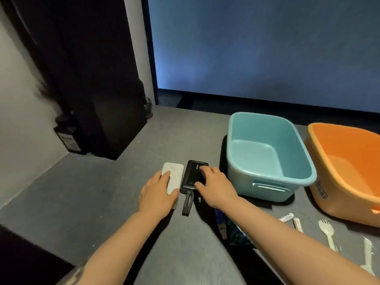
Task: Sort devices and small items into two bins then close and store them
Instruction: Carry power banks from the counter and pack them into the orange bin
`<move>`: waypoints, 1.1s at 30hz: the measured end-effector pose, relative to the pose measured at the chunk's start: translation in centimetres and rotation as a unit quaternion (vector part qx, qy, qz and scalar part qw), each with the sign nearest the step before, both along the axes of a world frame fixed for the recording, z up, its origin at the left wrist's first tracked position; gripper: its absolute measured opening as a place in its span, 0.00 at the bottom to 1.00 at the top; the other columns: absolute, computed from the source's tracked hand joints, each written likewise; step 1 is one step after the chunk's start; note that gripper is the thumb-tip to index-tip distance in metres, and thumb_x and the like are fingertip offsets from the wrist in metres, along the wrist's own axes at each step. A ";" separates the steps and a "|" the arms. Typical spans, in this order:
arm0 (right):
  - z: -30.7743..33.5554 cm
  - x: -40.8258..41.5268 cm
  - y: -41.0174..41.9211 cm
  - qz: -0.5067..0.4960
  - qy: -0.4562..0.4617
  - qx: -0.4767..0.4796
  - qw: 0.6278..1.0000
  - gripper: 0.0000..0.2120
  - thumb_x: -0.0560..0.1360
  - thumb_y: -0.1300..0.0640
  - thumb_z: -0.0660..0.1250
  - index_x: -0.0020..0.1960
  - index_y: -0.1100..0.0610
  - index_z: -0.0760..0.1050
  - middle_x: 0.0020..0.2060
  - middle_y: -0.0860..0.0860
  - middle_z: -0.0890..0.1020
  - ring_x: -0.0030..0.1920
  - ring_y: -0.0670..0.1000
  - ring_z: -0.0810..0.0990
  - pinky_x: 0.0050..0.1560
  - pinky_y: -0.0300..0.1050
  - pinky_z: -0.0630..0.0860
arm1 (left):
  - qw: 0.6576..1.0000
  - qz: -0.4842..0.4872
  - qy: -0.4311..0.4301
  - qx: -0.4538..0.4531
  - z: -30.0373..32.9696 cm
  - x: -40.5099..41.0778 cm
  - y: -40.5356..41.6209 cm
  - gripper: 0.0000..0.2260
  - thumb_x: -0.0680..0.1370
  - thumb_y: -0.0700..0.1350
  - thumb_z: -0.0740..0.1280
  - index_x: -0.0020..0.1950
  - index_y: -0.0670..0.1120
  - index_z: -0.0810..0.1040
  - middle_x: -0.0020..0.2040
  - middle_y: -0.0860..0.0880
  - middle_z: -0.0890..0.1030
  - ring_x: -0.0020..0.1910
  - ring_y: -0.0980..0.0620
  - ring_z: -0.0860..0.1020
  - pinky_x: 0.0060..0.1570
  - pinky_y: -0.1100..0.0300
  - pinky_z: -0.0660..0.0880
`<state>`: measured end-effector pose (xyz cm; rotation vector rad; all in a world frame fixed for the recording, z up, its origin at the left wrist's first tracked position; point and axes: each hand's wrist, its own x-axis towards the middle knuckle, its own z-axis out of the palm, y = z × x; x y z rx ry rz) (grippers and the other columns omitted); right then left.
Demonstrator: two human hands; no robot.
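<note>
Head view: left hand [158,192] lies flat on the white power bank [174,175], right hand [216,185] on the black power bank [192,176]; neither grip closed. Both look dense, rigid, smooth; pinch their long edges.

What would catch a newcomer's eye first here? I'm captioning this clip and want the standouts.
Two open bins dominate the right side: a teal bin and, further right, an orange bin, both showing bare bottoms. At centre, the left hand rests on a white power bank and the right hand on a black power bank, side by side on the grey table.
</note>
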<state>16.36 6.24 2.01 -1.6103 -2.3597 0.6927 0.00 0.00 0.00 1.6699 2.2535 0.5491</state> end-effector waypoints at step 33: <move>1.6 -2.5 5.2 0.351 -0.232 0.030 0.907 0.44 0.63 0.47 0.78 0.74 0.45 0.62 0.73 0.46 0.64 0.73 0.49 0.60 0.71 0.48 0.56 | 0.999 0.020 -0.034 0.025 -2.8 -5.3 3.3 0.35 0.69 0.56 0.72 0.72 0.54 0.62 0.67 0.50 0.69 0.64 0.46 0.65 0.61 0.51 0.63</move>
